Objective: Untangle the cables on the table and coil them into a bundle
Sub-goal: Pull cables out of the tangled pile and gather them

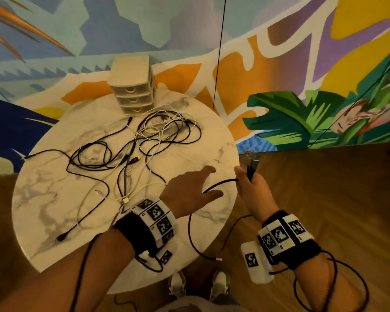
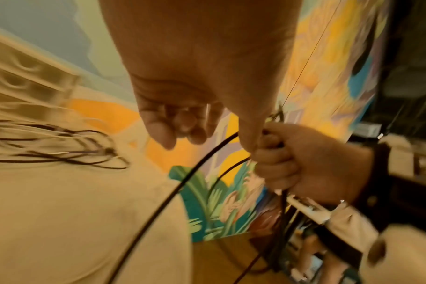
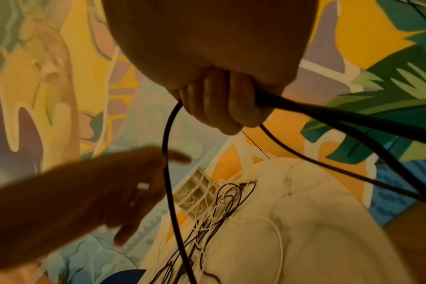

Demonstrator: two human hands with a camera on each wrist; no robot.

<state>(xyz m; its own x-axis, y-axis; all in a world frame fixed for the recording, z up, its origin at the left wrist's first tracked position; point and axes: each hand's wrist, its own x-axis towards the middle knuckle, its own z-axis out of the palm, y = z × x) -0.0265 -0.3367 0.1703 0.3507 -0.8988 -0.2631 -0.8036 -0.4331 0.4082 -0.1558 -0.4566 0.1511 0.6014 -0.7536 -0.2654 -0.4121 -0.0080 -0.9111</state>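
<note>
A tangle of black, white and purple cables [image 1: 149, 140] is spread across the round marble table [image 1: 43, 199]; it also shows as the cable heap [image 3: 214, 207] in the right wrist view. My right hand [image 1: 250, 188] is off the table's right edge and grips loops of a black cable [image 1: 221, 183], whose USB plug [image 1: 248, 153] sticks up above the fist. From the right hand [image 3: 221, 103] the black cable [image 3: 168, 173] hangs down in a curve. My left hand [image 1: 196, 188] hovers beside it with fingers spread, the cable passing between thumb and forefinger without being gripped.
A small white drawer unit [image 1: 133, 91] stands at the table's far edge. A loop of black cable [image 1: 190, 233] hangs over the near right rim. My shoes [image 1: 178, 287] are on the wooden floor below. A painted mural wall rises behind.
</note>
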